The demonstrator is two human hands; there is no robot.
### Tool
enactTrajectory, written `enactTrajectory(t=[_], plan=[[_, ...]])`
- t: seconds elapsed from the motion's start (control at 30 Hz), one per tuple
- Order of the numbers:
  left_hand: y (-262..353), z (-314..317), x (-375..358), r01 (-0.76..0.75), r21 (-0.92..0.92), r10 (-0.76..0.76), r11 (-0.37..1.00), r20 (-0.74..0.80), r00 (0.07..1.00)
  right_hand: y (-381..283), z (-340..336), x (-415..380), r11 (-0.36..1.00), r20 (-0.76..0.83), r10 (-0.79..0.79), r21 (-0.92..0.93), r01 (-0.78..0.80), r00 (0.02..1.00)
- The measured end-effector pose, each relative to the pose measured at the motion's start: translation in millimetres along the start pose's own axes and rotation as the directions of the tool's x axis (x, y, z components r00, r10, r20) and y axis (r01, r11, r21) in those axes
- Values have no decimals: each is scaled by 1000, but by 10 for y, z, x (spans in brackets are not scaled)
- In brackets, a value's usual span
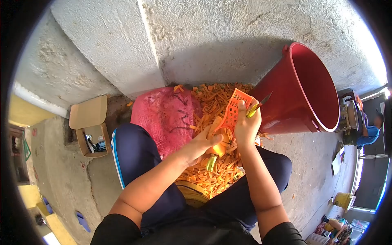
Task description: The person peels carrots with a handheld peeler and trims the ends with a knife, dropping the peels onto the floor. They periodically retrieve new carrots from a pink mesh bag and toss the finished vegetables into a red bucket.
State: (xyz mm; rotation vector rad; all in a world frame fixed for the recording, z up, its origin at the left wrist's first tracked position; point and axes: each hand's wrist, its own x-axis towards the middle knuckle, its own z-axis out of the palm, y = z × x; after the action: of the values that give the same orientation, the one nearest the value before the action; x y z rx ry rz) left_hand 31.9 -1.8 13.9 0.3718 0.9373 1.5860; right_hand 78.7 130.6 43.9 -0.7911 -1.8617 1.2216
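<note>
My left hand [199,145] is closed around an orange carrot [221,149] with a short green stem end [211,163] pointing toward me. Its far part is hidden by my fingers and the tool. In my right hand [250,124] is an orange plastic peeler [237,108] with holes through it, its forked end beside the carrot. The same hand also grips a small knife [254,109] with a yellow-green handle, its blade pointing up and right. Below both hands lies a heap of orange peelings [216,177].
A pink mesh bag [161,118] sits left of the heap. To the right, a large red bucket [281,98] leans on its side near the wall [220,36]. An open cardboard box [88,112] stands at left. Another person [370,132] is at far right.
</note>
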Motion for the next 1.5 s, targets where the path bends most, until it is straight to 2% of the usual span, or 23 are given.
enactTrajectory(t=[0.07,0.13,0.23,0.33,0.4,0.47,0.5,0.53,0.6,0.7,0.8,0.87,0.93,1.0,1.03,1.13,1.23,1.33,1.5], plan=[[15,35,-10,50,-86,-52,995,-16,999,30,4,-10,1000,8,-28,-10,28,1000],[91,51,-19,102,-157,-102,982,9,995,26,7,-18,999,32,15,31,-16,999],[128,100,-15,25,-155,-24,988,7,1000,70,-2,23,995,-6,72,63,-72,997],[49,-37,-3,52,144,-68,988,110,992,195,-112,214,985,-85,139,117,-129,987],[48,11,-26,67,57,-71,996,74,995,202,-196,345,986,-165,146,103,-130,975],[63,-7,-29,107,-46,-106,993,27,994,99,-257,376,997,-269,-19,-75,-2,963],[71,-18,-37,124,-98,-125,987,2,992,5,-243,374,983,-326,-161,-140,121,932],[56,-46,-28,141,-177,-147,974,-23,989,16,-305,393,994,-269,-108,-47,99,957],[34,-100,13,162,-329,-194,930,-67,979,38,-413,489,914,-93,47,405,-6,995],[103,-32,-11,88,-281,-115,956,-81,990,6,-397,435,989,-108,-72,118,85,992],[73,-9,22,57,-323,-98,945,-114,989,-118,-270,253,955,-58,80,290,-60,995],[40,-25,47,54,-361,-95,931,-97,991,9,-148,105,974,8,1,226,-3,1000],[19,-37,56,56,-383,-79,922,-43,996,-34,-48,-9,974,40,64,214,-71,997],[19,38,88,1,-407,-45,913,-99,994,-14,5,-71,996,36,20,90,-23,999],[32,67,94,-29,-418,-27,908,-127,991,-3,25,-83,994,35,53,91,-56,998],[118,28,10,81,-497,0,864,161,987,-29,47,-109,999,13,-11,54,10,1000],[99,-7,12,190,-292,-173,937,84,981,-78,25,-75,999,-17,-38,-30,38,999],[153,67,2,-39,-223,78,974,169,983,-79,-9,7,994,-60,-15,-110,8,998],[202,66,29,10,1,-10,1000,167,986,-71,-15,-26,998,-51,27,-58,-30,998]])
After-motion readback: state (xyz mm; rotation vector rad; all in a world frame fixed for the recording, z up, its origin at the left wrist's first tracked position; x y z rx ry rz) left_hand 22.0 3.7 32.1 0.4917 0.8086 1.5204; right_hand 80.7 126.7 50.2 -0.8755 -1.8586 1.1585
